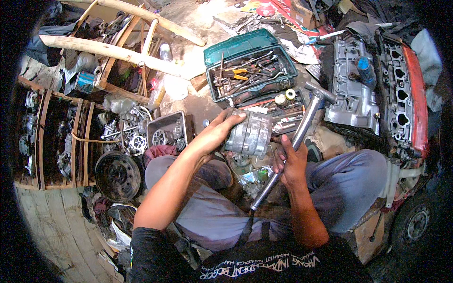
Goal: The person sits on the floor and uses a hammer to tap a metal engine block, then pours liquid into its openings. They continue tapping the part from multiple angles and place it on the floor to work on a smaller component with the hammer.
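Note:
My left hand (218, 134) grips a thick grey metal cylinder (249, 134) with banded grooves, holding it up in front of me over my lap. Its fingers on the far side are partly hidden by the cylinder. My right hand (292, 165) is around the handle of a steel hammer (306, 120), just right of the cylinder. The hammer slants, its head up and to the right, its handle end low near my shirt. Hammer head and cylinder are apart.
Ahead lies an open green toolbox (250, 70) full of hand tools. An engine block (351, 89) with a blue filter is at right, beside a red-edged part. A grey bin (167, 129) of metal parts, a black wheel rim (119, 175) and wooden shelves (81, 141) are at left.

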Available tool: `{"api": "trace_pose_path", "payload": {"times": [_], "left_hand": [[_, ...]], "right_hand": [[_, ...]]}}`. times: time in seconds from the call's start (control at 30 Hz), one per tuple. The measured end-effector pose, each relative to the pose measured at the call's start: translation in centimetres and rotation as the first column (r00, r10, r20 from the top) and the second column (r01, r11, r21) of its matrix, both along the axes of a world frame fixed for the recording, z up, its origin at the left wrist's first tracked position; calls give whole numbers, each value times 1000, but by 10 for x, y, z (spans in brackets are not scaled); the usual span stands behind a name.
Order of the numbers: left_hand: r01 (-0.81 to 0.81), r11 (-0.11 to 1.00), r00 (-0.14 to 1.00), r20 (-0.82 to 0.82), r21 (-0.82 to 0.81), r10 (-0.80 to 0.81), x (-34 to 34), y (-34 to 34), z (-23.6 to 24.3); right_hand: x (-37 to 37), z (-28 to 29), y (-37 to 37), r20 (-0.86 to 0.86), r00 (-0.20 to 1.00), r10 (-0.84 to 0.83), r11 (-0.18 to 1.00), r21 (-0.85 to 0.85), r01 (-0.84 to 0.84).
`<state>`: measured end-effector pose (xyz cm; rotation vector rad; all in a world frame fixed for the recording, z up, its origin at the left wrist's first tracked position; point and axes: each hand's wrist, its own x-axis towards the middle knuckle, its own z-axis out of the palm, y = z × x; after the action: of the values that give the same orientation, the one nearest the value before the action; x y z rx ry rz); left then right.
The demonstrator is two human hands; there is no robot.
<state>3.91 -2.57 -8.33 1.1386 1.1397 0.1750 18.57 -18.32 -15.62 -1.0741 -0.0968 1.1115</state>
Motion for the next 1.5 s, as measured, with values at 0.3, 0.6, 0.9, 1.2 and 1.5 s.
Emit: {"api": "trace_pose_path", "payload": {"times": [0.3, 0.6, 0.9, 1.2, 1.5], "left_hand": [[287, 732, 951, -91, 619, -296, -13, -1, 6], [247, 495, 967, -176, 833, -185, 1, -26, 14], [407, 225, 879, -313, 885, -360, -10, -17, 50], [373, 196, 918, -330, 907, -218, -13, -31, 74], [97, 114, 972, -118, 989, 203, -81, -66, 74]], "right_hand": [[1, 5, 5, -114, 993, -32, 999, -39, 28], [-8, -4, 9, -132, 991, 17, 999, -33, -22], [-13, -26, 13, -344, 937, 61, 994, 104, -27], [-46, 2, 41, -276, 952, 133, 989, -26, -146], [-71, 23, 58, -15, 950, 313, 950, 5, -312]]}}
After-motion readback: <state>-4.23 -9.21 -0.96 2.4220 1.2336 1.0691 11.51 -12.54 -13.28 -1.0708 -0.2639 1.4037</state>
